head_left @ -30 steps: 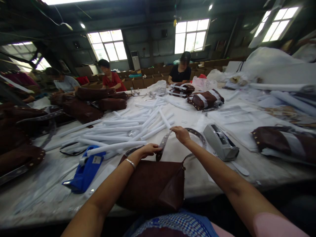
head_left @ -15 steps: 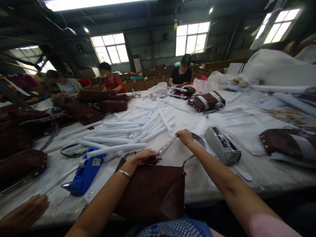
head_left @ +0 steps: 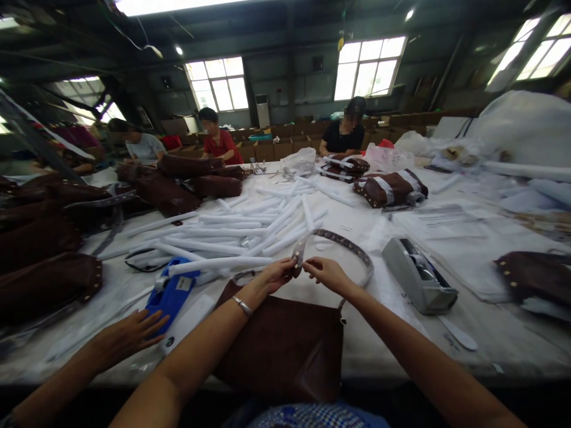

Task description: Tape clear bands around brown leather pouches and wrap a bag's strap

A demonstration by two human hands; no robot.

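A left hand [head_left: 279, 274] is pinching a studded strap [head_left: 352, 244] at centre frame, the right hand [head_left: 328, 274] curling beside it, its grip unclear. Strap handling is apparently occurring, the next move likely needing steadiness; the brown bag [head_left: 283, 345] is lying lower centre.

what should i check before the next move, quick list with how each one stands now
1. Left hand grips the studded strap near its end: ok.
2. Right hand has hold of the strap: cannot tell; fingertips are close, contact unclear.
3. Brown shoulder bag fully on the table: cannot tell; its lower part overlaps the near edge.
4. Gray tape dispenser apart from the bag: ok, to its right.
5. Blue tape dispenser unobstructed: not ok; a co-worker's hand overlaps its near end.
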